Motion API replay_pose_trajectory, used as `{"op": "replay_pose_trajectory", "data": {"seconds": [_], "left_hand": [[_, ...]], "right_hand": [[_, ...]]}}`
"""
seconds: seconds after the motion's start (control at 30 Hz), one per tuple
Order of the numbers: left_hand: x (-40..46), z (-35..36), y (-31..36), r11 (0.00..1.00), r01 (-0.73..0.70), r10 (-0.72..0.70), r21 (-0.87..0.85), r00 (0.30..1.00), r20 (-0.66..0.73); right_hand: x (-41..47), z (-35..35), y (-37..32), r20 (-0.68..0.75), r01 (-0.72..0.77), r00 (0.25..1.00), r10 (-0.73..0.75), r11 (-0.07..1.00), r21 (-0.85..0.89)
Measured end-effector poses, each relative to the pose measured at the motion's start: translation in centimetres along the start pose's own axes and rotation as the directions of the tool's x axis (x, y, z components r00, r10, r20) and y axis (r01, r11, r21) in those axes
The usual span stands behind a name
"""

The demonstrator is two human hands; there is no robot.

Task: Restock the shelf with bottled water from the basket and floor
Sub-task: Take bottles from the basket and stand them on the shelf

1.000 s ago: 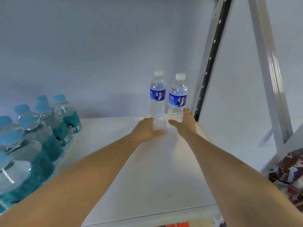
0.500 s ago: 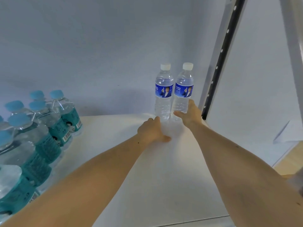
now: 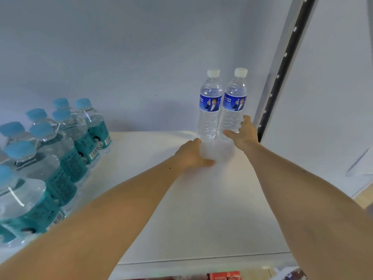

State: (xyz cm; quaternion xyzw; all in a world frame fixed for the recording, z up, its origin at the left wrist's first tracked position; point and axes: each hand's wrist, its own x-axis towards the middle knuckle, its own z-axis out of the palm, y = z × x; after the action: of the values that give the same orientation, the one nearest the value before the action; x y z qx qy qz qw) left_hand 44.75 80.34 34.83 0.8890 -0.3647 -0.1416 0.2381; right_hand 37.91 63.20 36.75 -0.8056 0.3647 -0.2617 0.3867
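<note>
Hands (image 3: 245, 132) at bottles (image 3: 210, 106), white shelf (image 3: 201, 209)

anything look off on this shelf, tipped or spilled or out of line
Nothing stands out. The two blue-label bottles stand upright side by side at the back right of the shelf, caps on. The teal-label bottles sit upright in rows on the left. No water on the shelf. Both hands are at the bottles' bases.

Single head-worn wide-angle view, looking forward and slightly down along white shelf (image 3: 201, 209) toward back wall (image 3: 121, 57). Shelf front edge close below camera; wall at shelf's far end. Perforated upright post (image 3: 282, 63) at shelf's right rear corner. No second view.
</note>
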Motion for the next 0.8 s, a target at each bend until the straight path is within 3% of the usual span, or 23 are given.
{"op": "replay_pose_trajectory", "data": {"seconds": [0.3, 0.53, 0.67, 0.8], "left_hand": [[-4.9, 0.2, 0.3, 0.999, -0.012, 0.006, -0.045, 0.991, -0.133], [-11.9, 0.6, 0.7, 0.998, 0.017, -0.026, -0.067, 0.991, -0.132], [-16.8, 0.8, 1.1, 0.998, -0.06, 0.057, -0.025, 0.991, -0.118], [-21.7, 1.4, 1.0, 0.987, -0.159, 0.158, 0.001, 0.984, -0.077]], "right_hand": [[-5.5, -1.8, 0.9, -0.001, 0.013, 1.0, -0.013, 0.999, -0.038], [-14.8, -2.7, 0.9, -0.014, 0.106, 0.994, -0.11, 0.976, -0.188], [-21.6, -3.5, 1.5, -0.055, 0.228, 0.967, -0.25, 0.939, -0.257], [-27.8, -3.7, 2.0, -0.141, 0.245, 0.947, -0.288, 0.933, -0.264]]}}
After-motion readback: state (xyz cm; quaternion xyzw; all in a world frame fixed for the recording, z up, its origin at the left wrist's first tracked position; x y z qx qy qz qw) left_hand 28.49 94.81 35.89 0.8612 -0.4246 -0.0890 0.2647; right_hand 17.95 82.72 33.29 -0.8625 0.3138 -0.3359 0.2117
